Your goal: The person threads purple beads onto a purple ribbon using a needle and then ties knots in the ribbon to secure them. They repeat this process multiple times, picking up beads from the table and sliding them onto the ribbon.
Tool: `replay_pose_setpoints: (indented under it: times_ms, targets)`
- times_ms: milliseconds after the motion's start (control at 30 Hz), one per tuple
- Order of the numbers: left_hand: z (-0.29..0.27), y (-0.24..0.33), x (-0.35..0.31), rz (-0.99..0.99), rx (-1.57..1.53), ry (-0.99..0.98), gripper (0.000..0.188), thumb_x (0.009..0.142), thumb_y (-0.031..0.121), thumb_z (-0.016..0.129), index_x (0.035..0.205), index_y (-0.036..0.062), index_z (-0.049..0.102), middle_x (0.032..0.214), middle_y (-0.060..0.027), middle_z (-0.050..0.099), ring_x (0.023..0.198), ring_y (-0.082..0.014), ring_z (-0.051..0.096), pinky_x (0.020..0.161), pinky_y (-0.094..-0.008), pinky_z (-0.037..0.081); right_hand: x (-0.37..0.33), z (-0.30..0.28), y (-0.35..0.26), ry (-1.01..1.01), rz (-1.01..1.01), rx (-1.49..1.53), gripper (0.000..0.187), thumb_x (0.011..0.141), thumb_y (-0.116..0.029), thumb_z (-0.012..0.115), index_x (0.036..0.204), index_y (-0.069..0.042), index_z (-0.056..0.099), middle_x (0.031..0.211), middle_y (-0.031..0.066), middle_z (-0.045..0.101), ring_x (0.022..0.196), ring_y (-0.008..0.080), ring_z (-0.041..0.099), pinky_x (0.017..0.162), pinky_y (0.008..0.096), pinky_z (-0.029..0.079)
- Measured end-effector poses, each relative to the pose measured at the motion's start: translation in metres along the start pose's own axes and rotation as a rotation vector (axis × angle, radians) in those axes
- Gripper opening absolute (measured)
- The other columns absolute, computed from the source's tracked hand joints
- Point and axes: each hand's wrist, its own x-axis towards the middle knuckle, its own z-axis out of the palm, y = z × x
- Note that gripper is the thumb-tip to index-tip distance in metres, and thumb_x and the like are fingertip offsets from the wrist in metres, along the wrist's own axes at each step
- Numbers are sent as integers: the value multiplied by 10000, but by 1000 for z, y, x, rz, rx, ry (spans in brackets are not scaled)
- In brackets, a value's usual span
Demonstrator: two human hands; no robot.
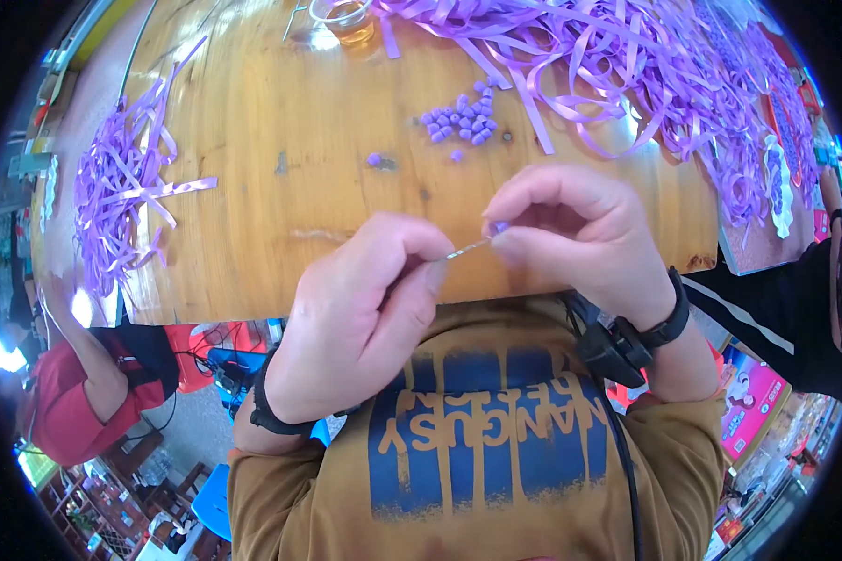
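Observation:
Over the near edge of the wooden table, my left hand pinches one end of a thin silvery rod, perhaps a needle or twisted wire. It reaches across to my right hand, whose thumb and forefinger are closed on a small purple bead. The rod's far end meets the bead at those fingertips; whether it passes through cannot be made out. Beyond my hands lies a loose cluster of purple beads. Two strays, one bead and another bead, sit nearer.
A big tangle of purple ribbons covers the table's far right. Another ribbon heap lies at the left edge. A clear cup of amber liquid stands at the back. A person in a red shirt is at the left.

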Motion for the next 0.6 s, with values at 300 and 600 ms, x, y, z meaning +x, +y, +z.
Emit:
replay_pose_setpoints:
  times_ms: [300, 600]
  targets:
    - [15, 6, 14, 154, 77, -113, 81, 846, -9, 506, 925, 2, 521, 744, -34, 525, 645, -77, 506, 584, -214, 412, -19, -11, 6, 4, -206, -6, 137, 778, 4, 650, 912, -1, 619, 826, -6, 572, 760, 42, 527, 651, 178, 438]
    - [31, 15, 16, 288, 181, -103, 81, 810, -39, 524, 877, 4, 543, 684, -73, 549, 589, -140, 541, 530, -246, 418, -33, -20, 5, -16, -227, -45, 135, 735, 62, 646, 856, 23, 600, 874, 82, 576, 818, 136, 559, 698, 230, 442]
